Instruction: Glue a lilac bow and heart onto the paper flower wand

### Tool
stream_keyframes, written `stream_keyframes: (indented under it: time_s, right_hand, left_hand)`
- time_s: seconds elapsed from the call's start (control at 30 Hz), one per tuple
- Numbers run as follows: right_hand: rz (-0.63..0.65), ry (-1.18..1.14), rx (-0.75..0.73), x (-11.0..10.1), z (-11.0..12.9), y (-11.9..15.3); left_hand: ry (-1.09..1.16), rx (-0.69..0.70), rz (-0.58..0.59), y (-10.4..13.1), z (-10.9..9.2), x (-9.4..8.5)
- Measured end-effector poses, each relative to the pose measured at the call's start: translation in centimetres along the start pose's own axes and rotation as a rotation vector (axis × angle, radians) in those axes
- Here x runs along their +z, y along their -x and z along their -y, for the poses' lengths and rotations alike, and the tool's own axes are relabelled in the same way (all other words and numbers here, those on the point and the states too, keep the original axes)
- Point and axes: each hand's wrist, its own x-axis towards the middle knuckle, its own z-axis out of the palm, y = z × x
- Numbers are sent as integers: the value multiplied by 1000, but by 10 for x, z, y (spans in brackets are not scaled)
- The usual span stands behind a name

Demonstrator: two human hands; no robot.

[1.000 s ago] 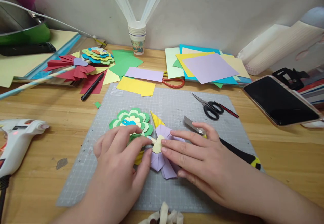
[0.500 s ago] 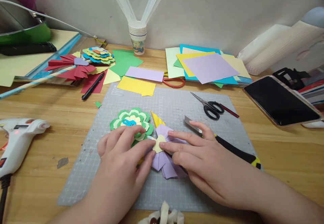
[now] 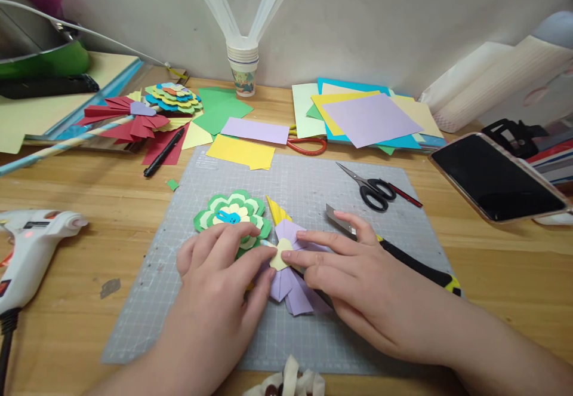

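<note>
A folded purple paper bow [image 3: 298, 293] lies on the grey cutting mat [image 3: 179, 288], with a pale yellow paper piece [image 3: 279, 255] at its centre. My left hand [image 3: 224, 276] pinches the left edge of the yellow piece between thumb and index finger. Spread fingers of my right hand [image 3: 353, 270] press on the yellow piece and the purple folds. Beside my left fingers lies a green and white layered paper flower [image 3: 250, 208] with a blue figure in its middle. A yellow pleated piece [image 3: 278, 211] sticks out above the bow.
A utility knife [image 3: 416, 264] lies partly under my right hand. Black-handled scissors [image 3: 376, 193] rest higher on the mat. To the left is a white glue gun [image 3: 33, 252], to the right a phone [image 3: 496, 175]. Coloured paper [image 3: 371, 118] and a cup of clear sticks [image 3: 244, 73] stand behind.
My left hand's outer fingers have shifted very slightly to the right. Otherwise both hands keep their places on the bow.
</note>
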Motion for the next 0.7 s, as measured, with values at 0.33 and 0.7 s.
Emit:
stream_keyframes:
  time_s: [0.33, 0.7]
  right_hand:
    - [11, -30, -3, 1, -1, -1]
    - [12, -48, 3, 2, -1, -1]
  left_hand:
    - [12, 23, -3, 0, 3, 2]
    - [2, 38, -11, 0, 3, 2]
